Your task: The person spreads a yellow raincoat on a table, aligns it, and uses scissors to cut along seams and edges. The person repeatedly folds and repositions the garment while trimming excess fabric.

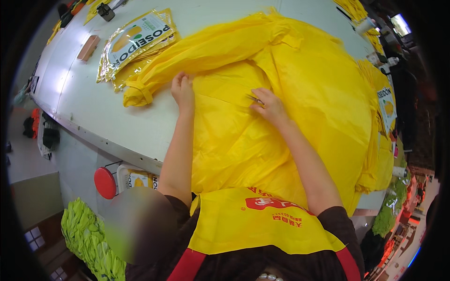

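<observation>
Right hand (269, 105) holds 1 pair of small metal snips (255, 99) over 1 yellow garment (229, 126).
Left hand (183, 91), fingers curled together, is at the garment's left edge; I cannot tell whether it pinches cloth. The garment spreads over the white table (145, 129) in front of the person, 1 sleeve (201, 47) stretching leftward. Beyond its cuff lies 1 pile of printed packets (139, 40), too overlapped to count, with 1 brown block (88, 48) and 1 dark container (106, 12) farther left. Below the table edge shows 1 round red seat (105, 182).
</observation>
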### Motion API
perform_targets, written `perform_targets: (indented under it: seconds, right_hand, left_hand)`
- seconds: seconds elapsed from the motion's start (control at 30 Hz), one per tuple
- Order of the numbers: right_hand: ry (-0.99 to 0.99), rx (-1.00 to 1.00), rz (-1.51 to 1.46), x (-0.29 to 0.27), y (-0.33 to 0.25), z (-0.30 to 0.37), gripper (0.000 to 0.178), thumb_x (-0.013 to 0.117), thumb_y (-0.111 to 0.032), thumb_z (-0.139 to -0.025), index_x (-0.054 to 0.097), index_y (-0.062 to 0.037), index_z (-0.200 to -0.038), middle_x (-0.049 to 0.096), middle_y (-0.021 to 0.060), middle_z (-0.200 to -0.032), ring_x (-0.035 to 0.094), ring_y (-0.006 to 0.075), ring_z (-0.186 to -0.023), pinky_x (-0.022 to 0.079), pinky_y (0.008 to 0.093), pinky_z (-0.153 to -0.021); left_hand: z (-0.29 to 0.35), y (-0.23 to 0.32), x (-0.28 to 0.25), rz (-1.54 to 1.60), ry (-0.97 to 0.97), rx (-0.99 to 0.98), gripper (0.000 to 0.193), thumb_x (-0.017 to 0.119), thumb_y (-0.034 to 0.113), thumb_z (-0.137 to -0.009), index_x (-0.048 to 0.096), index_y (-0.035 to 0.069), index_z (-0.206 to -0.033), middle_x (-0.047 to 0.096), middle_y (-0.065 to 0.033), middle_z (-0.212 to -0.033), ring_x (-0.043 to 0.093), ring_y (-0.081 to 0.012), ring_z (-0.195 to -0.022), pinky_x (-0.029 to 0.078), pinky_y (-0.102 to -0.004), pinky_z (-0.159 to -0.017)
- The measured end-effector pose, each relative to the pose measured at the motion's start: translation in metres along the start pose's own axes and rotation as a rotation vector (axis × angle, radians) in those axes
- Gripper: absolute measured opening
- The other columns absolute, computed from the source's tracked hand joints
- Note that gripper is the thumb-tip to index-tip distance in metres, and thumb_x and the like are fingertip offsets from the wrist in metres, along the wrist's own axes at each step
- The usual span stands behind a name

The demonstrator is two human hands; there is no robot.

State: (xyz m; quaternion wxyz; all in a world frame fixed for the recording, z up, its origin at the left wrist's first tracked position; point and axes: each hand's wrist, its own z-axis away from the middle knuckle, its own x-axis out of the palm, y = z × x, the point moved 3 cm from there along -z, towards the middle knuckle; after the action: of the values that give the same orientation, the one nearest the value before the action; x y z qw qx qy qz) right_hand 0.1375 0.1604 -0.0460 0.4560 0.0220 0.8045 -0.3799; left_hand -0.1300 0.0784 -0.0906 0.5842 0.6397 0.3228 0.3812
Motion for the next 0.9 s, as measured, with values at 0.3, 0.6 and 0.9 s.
perform_targets:
  seconds: [0.3,0.6,0.9]
  right_hand:
    - [0.134,0.582,-0.363,0.010,0.081,-0.038,0.023,0.060,-0.022,-0.082,0.059,0.0010,-0.082,0.060,0.0069,-0.068,0.056,0.0172,-0.062,0.045,0.0282,-0.059]
    - [0.048,0.775,-0.613,0.006,0.086,-0.038,0.020,0.060,-0.022,-0.084,0.056,-0.0024,-0.086,0.052,-0.0009,-0.061,0.047,0.0056,-0.048,0.038,0.0205,-0.044]
    - [0.001,0.735,-0.790,0.008,0.096,-0.030,0.019,0.060,-0.022,-0.084,0.054,-0.0048,-0.086,0.051,-0.0020,-0.062,0.046,0.0050,-0.048,0.036,0.0197,-0.044]
  left_hand:
    - [0.034,-0.015,0.002,-0.344,-0.136,0.313,0.016,0.051,0.002,-0.085,0.058,-0.002,-0.098,0.060,-0.0100,-0.086,0.058,-0.0159,-0.075,0.047,-0.0252,-0.067]
    - [0.026,-0.006,0.028,-0.894,-0.095,0.552,0.019,0.065,0.020,-0.077,0.064,0.008,-0.092,0.059,-0.0090,-0.082,0.057,-0.0253,-0.078,0.047,-0.0350,-0.063]
    - [0.020,-0.012,0.039,-1.195,-0.105,0.553,0.013,0.061,0.023,-0.081,0.059,0.010,-0.081,0.057,-0.0066,-0.084,0.056,-0.0259,-0.080,0.048,-0.0387,-0.062]
